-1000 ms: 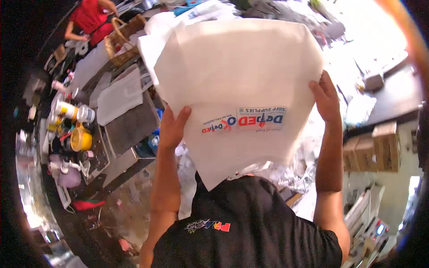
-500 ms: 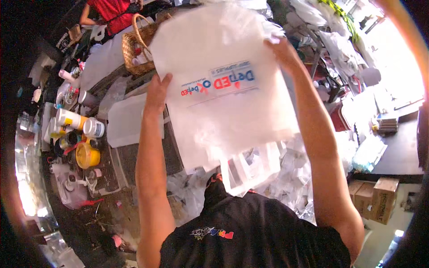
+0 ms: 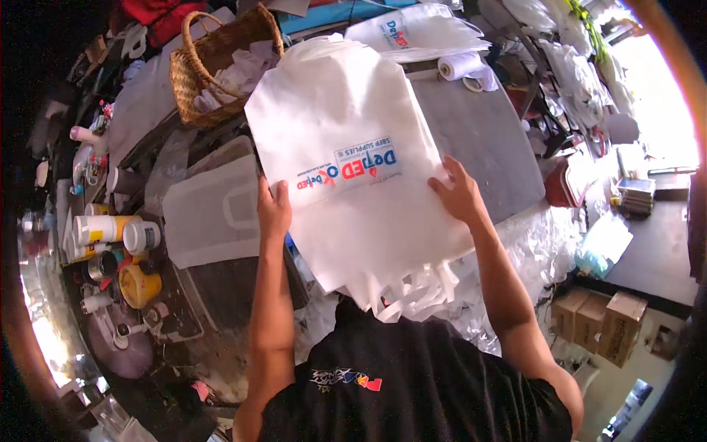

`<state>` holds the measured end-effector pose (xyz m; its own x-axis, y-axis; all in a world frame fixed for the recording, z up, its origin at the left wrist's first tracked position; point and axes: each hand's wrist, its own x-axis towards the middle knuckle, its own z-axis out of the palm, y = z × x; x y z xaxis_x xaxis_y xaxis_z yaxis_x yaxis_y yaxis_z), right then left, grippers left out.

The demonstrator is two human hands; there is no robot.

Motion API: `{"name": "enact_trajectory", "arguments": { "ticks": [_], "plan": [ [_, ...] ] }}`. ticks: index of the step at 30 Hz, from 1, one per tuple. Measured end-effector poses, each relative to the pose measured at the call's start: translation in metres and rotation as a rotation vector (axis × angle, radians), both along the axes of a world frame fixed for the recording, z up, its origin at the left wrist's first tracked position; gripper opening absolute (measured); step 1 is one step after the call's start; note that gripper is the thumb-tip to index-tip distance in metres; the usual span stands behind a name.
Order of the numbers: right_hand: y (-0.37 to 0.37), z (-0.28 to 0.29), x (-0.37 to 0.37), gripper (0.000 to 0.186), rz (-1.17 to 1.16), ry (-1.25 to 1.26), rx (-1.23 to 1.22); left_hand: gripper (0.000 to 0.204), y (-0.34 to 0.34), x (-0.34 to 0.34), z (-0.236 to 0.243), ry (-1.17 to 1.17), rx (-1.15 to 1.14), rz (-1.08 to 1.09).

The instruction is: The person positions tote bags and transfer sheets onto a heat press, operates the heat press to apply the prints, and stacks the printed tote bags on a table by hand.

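Note:
A pile of white fabric bags [image 3: 353,228] lies in front of me, the top one printed in red and blue, its lettering upside down from my side. Several white handles [image 3: 423,295] hang off its near end. My left hand [image 3: 274,212] touches the left edge, its thumb and forefinger apart in a V. At the right edge my right hand [image 3: 460,194] is spread, thumb on the top bag and fingers stretched along the side. The fingertips under the edges are partly hidden.
A wicker basket [image 3: 184,81] with white scraps stands at the far left. Behind the pile are more printed bags [image 3: 423,33] and a white thread spool [image 3: 458,66] on the grey table [image 3: 479,140]. Tubs and a yellow container [image 3: 140,286] crowd the left; cardboard boxes [image 3: 589,320] stand right.
The printed bag I held raised in both hands has come down onto the pile. My hands are lower, their grip looser, and the table and spool behind now show.

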<state>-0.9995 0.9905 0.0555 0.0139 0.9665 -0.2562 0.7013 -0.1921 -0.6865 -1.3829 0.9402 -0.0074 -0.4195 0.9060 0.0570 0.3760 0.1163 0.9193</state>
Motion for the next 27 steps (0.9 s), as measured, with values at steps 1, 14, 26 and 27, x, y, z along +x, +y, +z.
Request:
{"name": "enact_trajectory", "arguments": {
  "ticks": [1,14,26,27],
  "plan": [
    [-0.002,0.005,-0.006,0.064,-0.003,-0.001,-0.002,0.045,-0.001,0.003,0.0,-0.001,-0.002,-0.003],
    [0.025,0.006,0.011,0.043,0.094,0.047,-0.08,0.064,-0.016,0.002,0.027,0.056,-0.133,-0.008],
    [0.009,-0.015,-0.014,0.068,0.238,-0.11,0.025,0.058,-0.019,0.001,-0.005,0.033,-0.19,0.069],
    [0.007,-0.011,-0.014,0.068,0.233,-0.11,0.019,0.057,-0.022,0.005,-0.003,0.039,-0.179,0.108]
  ]
}}
